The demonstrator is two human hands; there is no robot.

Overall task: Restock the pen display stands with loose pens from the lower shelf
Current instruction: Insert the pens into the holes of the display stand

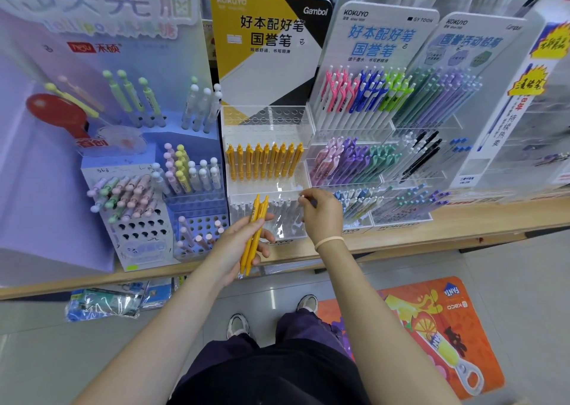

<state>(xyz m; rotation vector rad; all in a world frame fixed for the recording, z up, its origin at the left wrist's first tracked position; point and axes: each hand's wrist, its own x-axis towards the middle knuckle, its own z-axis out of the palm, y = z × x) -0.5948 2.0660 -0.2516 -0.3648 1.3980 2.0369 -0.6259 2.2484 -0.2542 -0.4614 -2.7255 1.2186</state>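
— Stationery shelf (401,235), crowded with stands. Where are the pens?
— Left hand (237,247) grips spare yellow pens (254,235) as a reserve; right hand (320,216) pinches a white-tipped pen (303,197) over the clear stand (268,170), probably to slot it.

Kokuyo Gambol stand (271,65) centre on shelf (401,235). Left of it, Nusign stand (101,127); right of it, Kokuyo GY Toon stand (379,34). Row of pens (263,164) in its middle tier. Floor mat (431,327) below, to the right.
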